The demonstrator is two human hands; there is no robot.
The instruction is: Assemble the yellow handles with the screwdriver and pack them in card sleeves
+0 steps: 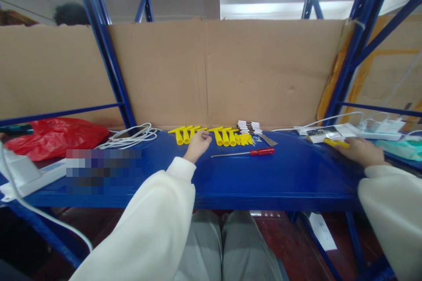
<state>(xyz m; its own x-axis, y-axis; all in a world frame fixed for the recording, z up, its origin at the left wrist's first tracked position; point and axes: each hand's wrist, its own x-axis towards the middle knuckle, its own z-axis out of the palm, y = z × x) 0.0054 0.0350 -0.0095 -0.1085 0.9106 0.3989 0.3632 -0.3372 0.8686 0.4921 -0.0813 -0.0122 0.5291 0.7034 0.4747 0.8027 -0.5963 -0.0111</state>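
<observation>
Over the row of yellow T-shaped plastic handles is my left hand, fingers curled together; whether anything is between them is hidden. More yellow T-shaped handles stand just right of it, beside a pile of small yellow plastic pieces. Far to the right, my right hand is closed around a yellow plastic piece, its kind unclear, near a black-and-white packet. A screwdriver with a red handle lies in front of the yellow parts.
A stack of white and dark pieces and thin metal strips lie at the back. A red plastic bag, coiled white cable and white power strip occupy the left. Cardboard and blue posts bound the blue table.
</observation>
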